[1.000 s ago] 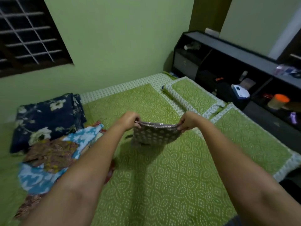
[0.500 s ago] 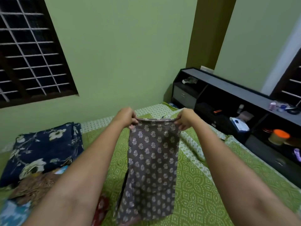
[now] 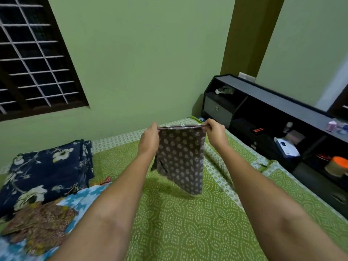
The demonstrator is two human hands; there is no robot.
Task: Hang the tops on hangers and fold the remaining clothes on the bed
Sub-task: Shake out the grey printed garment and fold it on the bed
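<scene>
Two hands hold one garment up over the bed. The left hand pinches the left end of the garment's top edge, and the right hand pinches the right end, each grip closed with thumb and fingers curled round the fabric. Held apart like this, the hands pull the top hem into a straight, nearly level line, so the cloth hangs flat below it and clear of the bedspread; only its shadow lies on the sheet. That looks like a way to square it up before a fold, or to see which kind of piece it is. I cannot tell from here whether it is a top or something to fold.

From the middle of the view, the garment sits just above centre, toward 12 o'clock. At 9 o'clock a navy floral pile rests on the bed against the wall side, and at 8 o'clock a brown print piece lies on top of a blue-and-white cloth; these seem to be items waiting or already sorted. At 3 o'clock a dark shelf unit runs along the head of the bed, with an orange-lidded jar and small boxes on it. No hanger shows anywhere.

My guess is that the step in hand is straightening, with most of the pile left to do.
</scene>
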